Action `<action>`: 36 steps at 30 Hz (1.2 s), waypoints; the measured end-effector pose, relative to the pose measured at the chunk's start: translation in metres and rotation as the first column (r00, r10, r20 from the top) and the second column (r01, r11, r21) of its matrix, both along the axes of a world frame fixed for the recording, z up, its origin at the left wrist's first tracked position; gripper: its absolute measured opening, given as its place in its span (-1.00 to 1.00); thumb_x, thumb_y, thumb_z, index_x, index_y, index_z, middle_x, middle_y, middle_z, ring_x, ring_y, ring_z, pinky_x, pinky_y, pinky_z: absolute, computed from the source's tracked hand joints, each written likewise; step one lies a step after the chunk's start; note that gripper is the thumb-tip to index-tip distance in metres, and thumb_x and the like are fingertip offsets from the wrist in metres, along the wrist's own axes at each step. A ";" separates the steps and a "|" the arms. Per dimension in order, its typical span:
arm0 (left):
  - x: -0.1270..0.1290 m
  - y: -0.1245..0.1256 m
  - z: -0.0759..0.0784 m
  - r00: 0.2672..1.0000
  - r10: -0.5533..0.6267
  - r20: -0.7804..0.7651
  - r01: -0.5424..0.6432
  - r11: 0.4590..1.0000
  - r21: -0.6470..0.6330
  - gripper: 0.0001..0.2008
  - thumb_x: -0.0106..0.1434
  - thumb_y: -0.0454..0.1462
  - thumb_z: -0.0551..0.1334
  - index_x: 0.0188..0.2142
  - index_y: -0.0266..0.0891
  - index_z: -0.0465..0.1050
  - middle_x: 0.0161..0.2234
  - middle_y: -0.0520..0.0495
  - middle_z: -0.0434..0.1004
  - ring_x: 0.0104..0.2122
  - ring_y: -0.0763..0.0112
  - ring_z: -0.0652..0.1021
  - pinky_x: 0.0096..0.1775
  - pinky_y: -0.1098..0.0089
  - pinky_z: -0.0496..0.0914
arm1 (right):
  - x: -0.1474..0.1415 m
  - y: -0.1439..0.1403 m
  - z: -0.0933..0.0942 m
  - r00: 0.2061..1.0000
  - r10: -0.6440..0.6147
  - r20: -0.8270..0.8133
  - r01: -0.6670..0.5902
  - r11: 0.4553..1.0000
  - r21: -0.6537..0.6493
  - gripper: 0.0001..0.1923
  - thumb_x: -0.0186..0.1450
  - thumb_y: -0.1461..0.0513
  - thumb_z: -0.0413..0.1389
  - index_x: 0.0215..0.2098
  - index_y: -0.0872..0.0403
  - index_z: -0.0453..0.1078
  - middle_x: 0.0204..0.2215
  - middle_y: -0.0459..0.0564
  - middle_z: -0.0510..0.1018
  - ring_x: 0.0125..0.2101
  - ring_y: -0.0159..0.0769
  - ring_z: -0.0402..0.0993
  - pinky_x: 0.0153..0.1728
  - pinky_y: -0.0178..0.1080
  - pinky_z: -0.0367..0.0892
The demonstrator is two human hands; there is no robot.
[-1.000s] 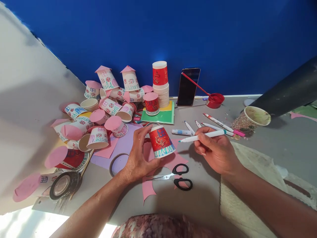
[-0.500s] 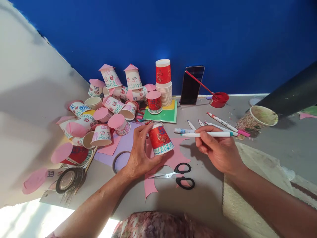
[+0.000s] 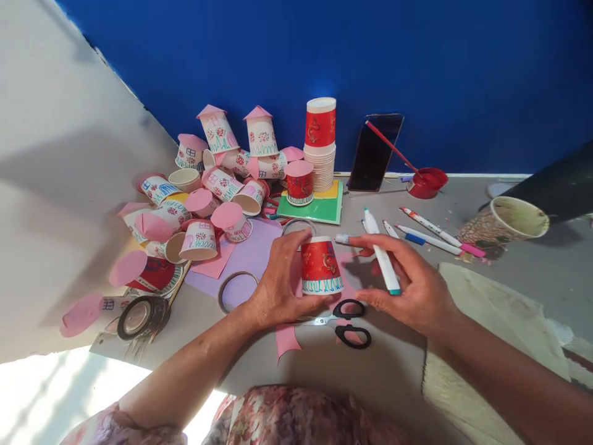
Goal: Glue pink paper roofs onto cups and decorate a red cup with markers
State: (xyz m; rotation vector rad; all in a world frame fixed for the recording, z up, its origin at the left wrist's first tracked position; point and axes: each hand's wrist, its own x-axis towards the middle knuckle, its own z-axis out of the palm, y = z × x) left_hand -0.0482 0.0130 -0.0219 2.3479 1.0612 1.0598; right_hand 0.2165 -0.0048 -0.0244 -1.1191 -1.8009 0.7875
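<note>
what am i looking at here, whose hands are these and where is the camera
There is no machine here: these are a person's two bare hands, filmed by one camera worn on their head, looking forward and down. That is why the arms come in from the bottom edge.

The left hand holds an upturned red cup decorated with blue and green marks. The right hand holds a marker and its fingertips reach to the cup.

On the grey table lie scissors just below the cup, more pens, a pile of decorated cups with pink paper roofs, a stack of plain cups, a phone leaning on the blue wall, a red paint pot with a brush, and a tape roll.
</note>
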 end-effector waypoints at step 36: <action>-0.003 -0.011 0.012 0.972 -0.230 0.039 0.233 0.955 -0.185 0.16 0.10 -0.12 0.54 0.54 0.06 -0.09 0.30 -0.32 0.21 0.30 -0.21 0.34 0.27 -0.28 0.37 | -0.001 -0.007 0.000 0.968 0.140 0.208 -0.180 0.965 0.192 0.07 0.14 0.00 0.51 0.49 -0.17 0.14 0.33 0.16 0.44 0.31 0.20 0.36 0.30 0.19 0.37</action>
